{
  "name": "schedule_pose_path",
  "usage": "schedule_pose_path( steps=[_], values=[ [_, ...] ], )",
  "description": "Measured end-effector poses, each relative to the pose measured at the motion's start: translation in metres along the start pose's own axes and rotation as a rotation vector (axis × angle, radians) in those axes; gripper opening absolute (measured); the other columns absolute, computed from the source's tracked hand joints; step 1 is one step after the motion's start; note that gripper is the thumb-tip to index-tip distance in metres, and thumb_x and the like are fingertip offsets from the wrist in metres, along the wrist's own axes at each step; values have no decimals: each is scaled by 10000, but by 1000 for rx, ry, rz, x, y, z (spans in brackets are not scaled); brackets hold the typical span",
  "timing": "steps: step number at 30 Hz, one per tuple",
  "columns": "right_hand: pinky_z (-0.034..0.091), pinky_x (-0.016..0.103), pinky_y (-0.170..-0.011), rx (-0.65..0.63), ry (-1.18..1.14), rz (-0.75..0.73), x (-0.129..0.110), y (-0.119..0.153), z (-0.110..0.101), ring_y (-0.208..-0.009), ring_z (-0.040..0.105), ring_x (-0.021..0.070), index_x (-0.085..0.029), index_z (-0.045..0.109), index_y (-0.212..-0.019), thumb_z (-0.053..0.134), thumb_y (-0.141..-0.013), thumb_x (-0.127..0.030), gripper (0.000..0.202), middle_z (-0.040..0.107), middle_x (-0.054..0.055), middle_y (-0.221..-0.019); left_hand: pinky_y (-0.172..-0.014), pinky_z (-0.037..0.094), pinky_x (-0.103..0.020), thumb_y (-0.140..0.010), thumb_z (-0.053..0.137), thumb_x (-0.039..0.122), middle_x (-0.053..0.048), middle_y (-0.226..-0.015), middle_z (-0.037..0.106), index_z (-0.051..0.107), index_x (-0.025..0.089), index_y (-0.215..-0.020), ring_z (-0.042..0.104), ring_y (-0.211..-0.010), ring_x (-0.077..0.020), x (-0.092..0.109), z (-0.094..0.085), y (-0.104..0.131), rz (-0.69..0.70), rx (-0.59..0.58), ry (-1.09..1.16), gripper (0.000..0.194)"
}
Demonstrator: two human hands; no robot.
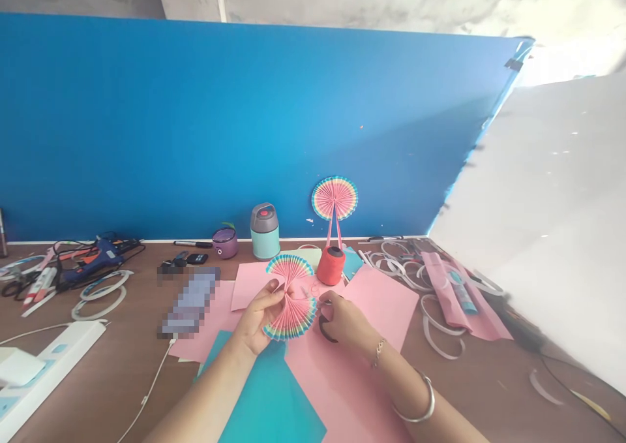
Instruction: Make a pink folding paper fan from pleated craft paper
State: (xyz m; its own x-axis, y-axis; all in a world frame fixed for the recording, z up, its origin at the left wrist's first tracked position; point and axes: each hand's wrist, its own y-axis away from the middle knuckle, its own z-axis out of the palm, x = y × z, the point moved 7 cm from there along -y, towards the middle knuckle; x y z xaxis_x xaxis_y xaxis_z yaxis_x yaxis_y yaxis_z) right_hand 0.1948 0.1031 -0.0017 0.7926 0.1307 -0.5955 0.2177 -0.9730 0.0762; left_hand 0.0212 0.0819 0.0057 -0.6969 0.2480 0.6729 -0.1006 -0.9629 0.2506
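My left hand (258,316) pinches a pleated paper fan (292,318) at its narrow middle. The fan is pink with rainbow edges, and its two halves spread up and down like a bow tie. In my right hand (349,323) is a pair of scissors (327,333) with dark handles, the blades pointing left toward the fan's middle. Just behind stands a spool of red thread (331,270), with a loose strand lying close to the blades. Another pleated fan (335,198), opened into a round on two pink sticks, stands upright behind the spool.
Pink paper (386,299) and teal paper (267,397) cover the middle of the table. At left are a phone (192,303), power strip (56,371) and blue glue gun (100,258). A teal flask (265,234) and purple pot (225,242) stand behind; curled white strips (433,325) lie right.
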Motion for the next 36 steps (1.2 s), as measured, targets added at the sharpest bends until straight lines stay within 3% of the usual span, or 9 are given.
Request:
schedule_pose_path(
  steps=[5,9,11,19,21,23,26,29,36],
  values=[
    [301,204,-485,-231,-207,-58,4,3,8,-558,484,125,-183,485,-1181,542,-603,-59,594,549,-26,-665,-810,505,-328,-627,714,98,-8,-752,654,511,196,-799,666,-827,-197,-8,7,-2,-41,-120,55,283],
    [312,222,-518,-33,-76,-9,9,-1,-3,-596,507,141,-192,553,-1127,562,-605,-97,530,581,12,-722,-785,499,-301,-648,715,104,-9,-735,649,521,192,-821,655,-759,-163,-11,5,-2,-73,-130,98,275],
    [322,226,-523,-12,-65,15,9,-2,-1,-610,522,143,-202,577,-1104,566,-608,-116,503,602,28,-767,-762,497,-286,-652,719,99,-9,-716,646,522,192,-831,652,-751,-162,-11,6,-2,-83,-139,101,282],
    [301,194,-472,-322,-427,-37,-2,5,11,-491,422,90,-166,511,-1220,602,-637,-144,590,485,-78,-533,-761,507,-300,-667,702,79,-27,-800,678,492,208,-870,675,-790,-173,-9,-4,-6,-61,-29,91,319],
    [305,198,-478,-267,-435,-71,-7,3,6,-498,414,89,-155,581,-1126,610,-677,-193,451,501,-61,-546,-746,511,-298,-657,718,96,-27,-843,681,486,217,-891,677,-790,-175,-9,-4,-6,-59,-31,64,351],
    [299,209,-481,-104,-400,-95,-10,1,-3,-503,399,94,-147,652,-944,587,-741,-279,250,497,-40,-548,-716,509,-277,-642,744,124,-17,-845,680,482,221,-894,676,-779,-172,-7,-3,-5,-41,-24,4,377],
    [315,227,-490,68,-486,-137,-17,2,-13,-514,394,107,-145,667,-797,453,-854,-454,380,451,-23,-532,-677,497,-250,-616,779,177,-8,-871,677,476,224,-867,671,-754,-160,-4,-2,-4,-1,4,-108,397],
    [365,236,-511,26,-683,-160,-24,6,-10,-531,427,113,-147,680,-852,360,-880,-559,523,467,-9,-568,-658,478,-220,-577,806,212,7,-891,668,472,219,-826,659,-739,-134,-1,0,-3,52,21,-185,417],
    [449,275,-644,-39,-868,-230,-25,4,-2,-685,542,142,-151,677,-845,663,-726,-441,313,633,38,-785,-640,463,-187,-547,823,238,23,-825,649,472,213,-832,639,-722,-108,5,1,-3,125,16,-279,452]
  ],
)
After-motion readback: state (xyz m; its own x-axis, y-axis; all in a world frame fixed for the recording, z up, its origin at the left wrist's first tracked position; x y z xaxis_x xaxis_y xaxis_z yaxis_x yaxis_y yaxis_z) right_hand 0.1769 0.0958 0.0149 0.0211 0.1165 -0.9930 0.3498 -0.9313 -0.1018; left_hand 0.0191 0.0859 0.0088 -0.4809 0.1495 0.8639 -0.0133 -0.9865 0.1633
